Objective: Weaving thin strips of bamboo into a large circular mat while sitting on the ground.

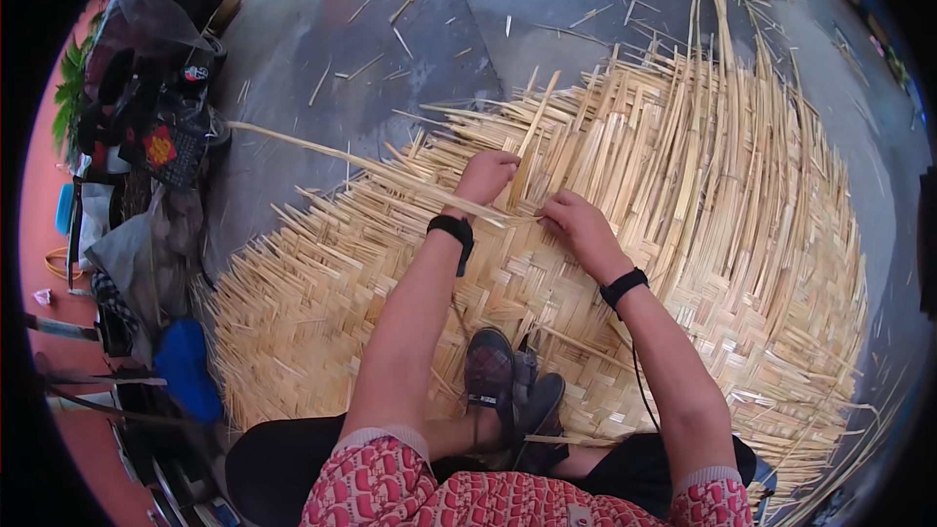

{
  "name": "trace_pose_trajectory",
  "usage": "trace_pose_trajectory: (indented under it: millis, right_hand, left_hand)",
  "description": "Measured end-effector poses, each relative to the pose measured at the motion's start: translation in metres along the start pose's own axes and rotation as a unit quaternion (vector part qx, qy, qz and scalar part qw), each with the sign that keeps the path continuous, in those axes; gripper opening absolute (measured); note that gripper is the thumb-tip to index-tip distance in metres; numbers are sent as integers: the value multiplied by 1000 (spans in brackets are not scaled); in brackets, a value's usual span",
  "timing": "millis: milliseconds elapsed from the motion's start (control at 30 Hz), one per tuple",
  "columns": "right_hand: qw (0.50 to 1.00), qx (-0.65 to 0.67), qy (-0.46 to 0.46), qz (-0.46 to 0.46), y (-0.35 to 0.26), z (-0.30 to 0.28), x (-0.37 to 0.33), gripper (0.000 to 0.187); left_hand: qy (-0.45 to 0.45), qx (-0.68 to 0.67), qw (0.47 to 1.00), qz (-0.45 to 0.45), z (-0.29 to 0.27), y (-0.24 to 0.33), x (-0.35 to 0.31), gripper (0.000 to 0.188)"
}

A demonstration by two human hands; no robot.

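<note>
A large mat of woven pale split-reed strips [342, 283] spreads over the floor under me, its far edge a fringe of loose ends. My left hand [488, 179] is closed, its fingertips at a raised strip [535, 127] that slants up and away from the weave. Close by on the right, my right hand [586, 229] makes a pinch low over the weave, at the inner end of a long strip [361, 161]. This strip runs out to the left, passing by my left wrist. What lies between the right fingertips is mostly hidden.
My shoes [488, 371] rest on the mat. At the left are piled bags and cloths [161, 117] and a blue object [187, 371]. Cut bits of reed [400, 39] lie on the grey floor [322, 20]. Long loose strips [717, 0] stick out beyond the far edge.
</note>
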State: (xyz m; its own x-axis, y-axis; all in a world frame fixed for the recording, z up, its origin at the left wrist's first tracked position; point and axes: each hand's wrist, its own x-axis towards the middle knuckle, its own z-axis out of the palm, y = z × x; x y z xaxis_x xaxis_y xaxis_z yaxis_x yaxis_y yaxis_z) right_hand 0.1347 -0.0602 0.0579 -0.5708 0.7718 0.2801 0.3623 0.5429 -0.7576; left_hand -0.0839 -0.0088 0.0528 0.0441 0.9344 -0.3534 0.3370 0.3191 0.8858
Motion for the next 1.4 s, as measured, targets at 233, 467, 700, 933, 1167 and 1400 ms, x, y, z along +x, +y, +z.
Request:
trace_pose_trajectory:
  millis: [233, 467, 700, 933, 1167, 1400]
  right_hand:
    - [984, 23, 144, 99, -8, 15, -3, 11]
    - [924, 114, 178, 319, 2, 25, 8, 15]
    - [943, 61, 189, 268, -9, 27, 23, 16]
    - [938, 125, 205, 252, -8, 23, 10, 14]
    - [976, -19, 82, 200, 18, 38, 20, 31]
    - [960, 99, 205, 163, 31, 42, 1, 68]
  left_hand:
    - [-48, 179, 982, 45, 9, 20, 16, 24]
    - [-100, -73, 991, -49, -2, 4, 15, 30]
    - [-92, -74, 993, 4, 7, -2, 19, 31]
    - [-160, 96, 981, -55, 7, 13, 33, 28]
    - [-128, -238, 963, 11, -1, -19, 2, 39]
    - [242, -182, 953, 34, 38, -45, -40, 20]
